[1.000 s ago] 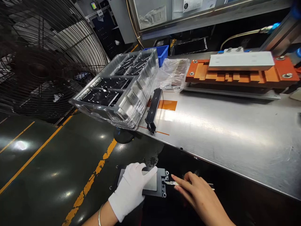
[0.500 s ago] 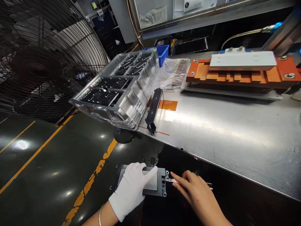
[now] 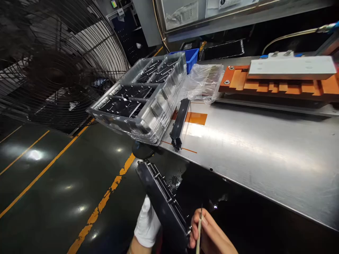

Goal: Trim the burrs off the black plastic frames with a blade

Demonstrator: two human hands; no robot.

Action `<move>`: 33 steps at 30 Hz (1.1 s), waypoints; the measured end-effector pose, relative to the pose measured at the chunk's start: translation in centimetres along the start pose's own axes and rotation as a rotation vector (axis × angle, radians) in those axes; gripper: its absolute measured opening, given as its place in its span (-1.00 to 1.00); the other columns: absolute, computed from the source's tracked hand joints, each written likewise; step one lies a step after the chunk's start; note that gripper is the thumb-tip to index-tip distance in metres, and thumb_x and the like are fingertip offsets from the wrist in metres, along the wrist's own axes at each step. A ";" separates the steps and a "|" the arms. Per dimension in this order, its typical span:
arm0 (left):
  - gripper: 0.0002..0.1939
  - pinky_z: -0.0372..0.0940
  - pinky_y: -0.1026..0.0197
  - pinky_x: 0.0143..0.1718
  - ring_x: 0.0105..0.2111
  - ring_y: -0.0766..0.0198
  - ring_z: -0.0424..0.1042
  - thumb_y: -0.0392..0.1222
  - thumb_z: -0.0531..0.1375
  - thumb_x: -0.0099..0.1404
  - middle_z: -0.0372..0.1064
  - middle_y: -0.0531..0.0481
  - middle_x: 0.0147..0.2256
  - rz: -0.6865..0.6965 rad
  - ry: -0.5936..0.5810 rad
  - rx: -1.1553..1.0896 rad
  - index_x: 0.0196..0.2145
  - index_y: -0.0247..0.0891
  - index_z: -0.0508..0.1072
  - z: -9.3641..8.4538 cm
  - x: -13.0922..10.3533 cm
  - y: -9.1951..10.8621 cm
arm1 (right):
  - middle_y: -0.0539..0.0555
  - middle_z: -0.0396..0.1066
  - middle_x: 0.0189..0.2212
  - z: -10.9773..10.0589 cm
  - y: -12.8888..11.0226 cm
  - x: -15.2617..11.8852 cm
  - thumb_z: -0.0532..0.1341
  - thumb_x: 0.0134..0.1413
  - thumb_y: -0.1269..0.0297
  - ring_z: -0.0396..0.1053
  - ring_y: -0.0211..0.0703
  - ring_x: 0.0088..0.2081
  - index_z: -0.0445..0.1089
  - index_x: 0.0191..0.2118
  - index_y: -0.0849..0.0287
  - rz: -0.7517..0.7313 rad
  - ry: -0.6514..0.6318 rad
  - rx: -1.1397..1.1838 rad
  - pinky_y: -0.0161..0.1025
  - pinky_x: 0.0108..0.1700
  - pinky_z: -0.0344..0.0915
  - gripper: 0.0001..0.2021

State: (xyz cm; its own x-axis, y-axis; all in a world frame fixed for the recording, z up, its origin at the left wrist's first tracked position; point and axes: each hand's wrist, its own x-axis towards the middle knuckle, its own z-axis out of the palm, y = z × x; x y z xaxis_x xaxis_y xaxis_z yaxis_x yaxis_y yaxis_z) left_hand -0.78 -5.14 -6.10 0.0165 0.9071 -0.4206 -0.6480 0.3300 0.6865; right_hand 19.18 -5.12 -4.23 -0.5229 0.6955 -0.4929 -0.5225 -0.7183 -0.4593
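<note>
My left hand [image 3: 148, 222], in a white glove, is closed around a long black plastic part [image 3: 164, 208] from its left side. The part is tilted on edge, with small metal pins along its upper right side; most of my fingers are hidden behind it. My bare right hand [image 3: 209, 233] grips a slim trimming knife [image 3: 199, 229] with a pale handle, its thin dark blade pointing up. The fingers of this hand are close to the part's lower right end; whether they touch it I cannot tell.
A similar black part [image 3: 180, 123] stands on the metal bench [image 3: 251, 151] near its left edge. Beside it are clear plastic trays [image 3: 161, 109] with several black parts. Behind lie a plastic bag [image 3: 203, 81], a blue bin [image 3: 192, 58] and an orange fixture [image 3: 238, 79]. A large fan [image 3: 58, 74] stands left.
My left hand has turned the black part from flat, plate side up, to steeply tilted on its edge. The knife has left the part's end and now points upward. The view has shifted slightly.
</note>
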 end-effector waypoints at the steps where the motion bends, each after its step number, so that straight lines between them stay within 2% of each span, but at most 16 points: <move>1: -0.61 0.42 0.11 -0.12 -0.24 0.14 0.56 0.18 0.27 0.19 0.60 0.00 -0.27 -0.026 -0.069 -0.045 -0.15 -0.08 0.61 0.7 0.1 -0.2 | -0.03 0.30 -0.49 0.5 -0.2 0.3 0.30 0.02 -0.24 0.36 -0.15 -0.41 0.33 -0.29 0.10 -0.010 -0.010 0.043 -0.16 -0.22 0.31 -0.53; 3: -0.63 0.42 0.20 -0.35 -0.43 0.19 0.54 0.14 0.34 0.12 0.59 -0.06 -0.38 -0.107 -0.223 -0.055 -0.26 -0.20 0.64 2.2 0.2 -0.5 | -0.04 0.29 -0.49 1.1 -0.8 0.7 0.33 0.01 -0.20 0.35 -0.17 -0.40 0.34 -0.29 0.11 -0.003 -0.048 0.099 -0.18 -0.21 0.29 -0.55; 5: -0.58 0.39 0.20 -0.43 -0.54 0.20 0.50 0.15 0.35 0.10 0.58 -0.11 -0.44 -0.158 -0.300 -0.047 -0.27 -0.28 0.64 3.5 0.2 -0.5 | -0.05 0.28 -0.49 1.3 -1.6 0.8 0.30 0.03 -0.23 0.30 -0.21 -0.43 0.33 -0.30 0.11 0.004 -0.075 0.029 -0.23 -0.27 0.26 -0.54; 7: -0.64 0.40 0.19 -0.37 -0.54 0.24 0.50 0.09 0.34 0.15 0.58 -0.08 -0.44 -0.143 -0.267 -0.070 -0.24 -0.25 0.65 4.2 0.2 -0.4 | -0.06 0.25 -0.48 1.0 -2.6 0.6 0.18 0.14 -0.27 0.23 -0.22 -0.45 0.32 -0.30 0.09 -0.055 -0.035 -0.249 -0.25 -0.32 0.21 -0.54; 10: -0.68 0.39 0.21 -0.23 -0.38 0.21 0.55 0.01 0.35 0.17 0.60 -0.09 -0.36 -0.157 -0.221 -0.047 -0.22 -0.26 0.64 4.1 0.1 -0.3 | -0.04 0.29 -0.42 0.2 -4.3 -0.1 0.04 0.26 -0.22 0.24 -0.17 -0.40 0.32 -0.24 0.03 -0.199 0.019 -0.823 -0.25 -0.30 0.19 -0.59; 12: -0.61 0.38 0.20 -0.20 -0.30 0.15 0.55 0.04 0.35 0.15 0.59 -0.15 -0.31 -0.181 -0.208 0.009 -0.19 -0.33 0.62 3.8 -0.2 -0.1 | -0.04 0.32 -0.43 -0.4 -5.3 -0.2 0.13 0.19 -0.21 0.26 -0.16 -0.42 0.32 -0.25 0.02 -0.231 -0.014 -1.096 -0.26 -0.36 0.17 -0.62; 15: -0.58 0.37 0.19 -0.22 -0.34 0.15 0.53 0.09 0.33 0.17 0.58 -0.14 -0.36 -0.169 -0.194 0.104 -0.20 -0.34 0.62 3.4 -0.6 0.1 | -0.08 0.28 -0.51 -1.0 -6.1 0.1 0.27 0.07 -0.20 0.20 -0.21 -0.50 0.30 -0.35 0.04 -0.263 -0.053 -1.295 -0.28 -0.46 0.07 -0.61; 20: -0.53 0.34 0.11 -0.19 -0.32 0.07 0.51 0.12 0.28 0.17 0.56 -0.23 -0.33 -0.168 -0.267 0.169 -0.22 -0.39 0.62 3.6 -0.7 0.4 | -0.11 0.29 -0.50 -0.9 -6.4 0.7 0.36 0.02 -0.11 0.21 -0.26 -0.48 0.26 -0.42 0.06 -0.309 -0.113 -1.315 -0.32 -0.46 0.05 -0.61; 23: -0.56 0.32 0.16 -0.24 -0.34 0.11 0.50 0.11 0.30 0.13 0.56 -0.20 -0.35 -0.175 -0.267 0.186 -0.26 -0.36 0.62 3.9 -0.6 0.7 | -0.12 0.32 -0.48 -0.7 -6.6 0.6 0.41 -0.02 -0.05 0.23 -0.26 -0.47 0.28 -0.41 0.06 -0.276 -0.136 -1.301 -0.34 -0.46 0.06 -0.63; 26: -0.55 0.32 0.15 -0.21 -0.31 0.10 0.50 0.12 0.28 0.14 0.55 -0.20 -0.34 -0.193 -0.299 0.204 -0.26 -0.37 0.62 4.3 -0.6 0.9 | -0.13 0.33 -0.48 -0.5 -6.9 0.4 0.41 -0.01 -0.02 0.24 -0.27 -0.46 0.31 -0.41 0.05 -0.222 -0.137 -1.259 -0.35 -0.45 0.08 -0.66; 31: -0.53 0.33 0.10 -0.15 -0.30 0.06 0.51 0.13 0.26 0.16 0.55 -0.22 -0.34 -0.184 -0.319 0.214 -0.25 -0.38 0.62 4.4 -0.6 1.0 | -0.10 0.31 -0.50 -0.6 -6.5 0.4 0.40 -0.02 -0.07 0.23 -0.25 -0.46 0.23 -0.49 0.08 -0.231 -0.123 -1.240 -0.34 -0.45 0.07 -0.58; 33: -0.56 0.34 0.14 -0.22 -0.38 0.13 0.50 0.13 0.27 0.15 0.53 -0.18 -0.39 -0.178 -0.291 0.202 -0.31 -0.37 0.62 4.2 -0.7 0.8 | -0.09 0.28 -0.54 -0.8 -6.2 0.6 0.39 -0.02 -0.11 0.20 -0.25 -0.49 0.15 -0.54 0.10 -0.261 -0.100 -1.266 -0.32 -0.47 0.03 -0.51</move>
State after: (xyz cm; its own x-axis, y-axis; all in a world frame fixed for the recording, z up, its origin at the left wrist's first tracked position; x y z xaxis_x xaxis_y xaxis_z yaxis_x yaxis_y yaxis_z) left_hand 1.90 -4.46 -2.80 0.3492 0.8575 -0.3778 -0.4530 0.5074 0.7330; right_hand 22.61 -0.31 -2.24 -0.5793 0.7752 -0.2518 0.3518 -0.0410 -0.9352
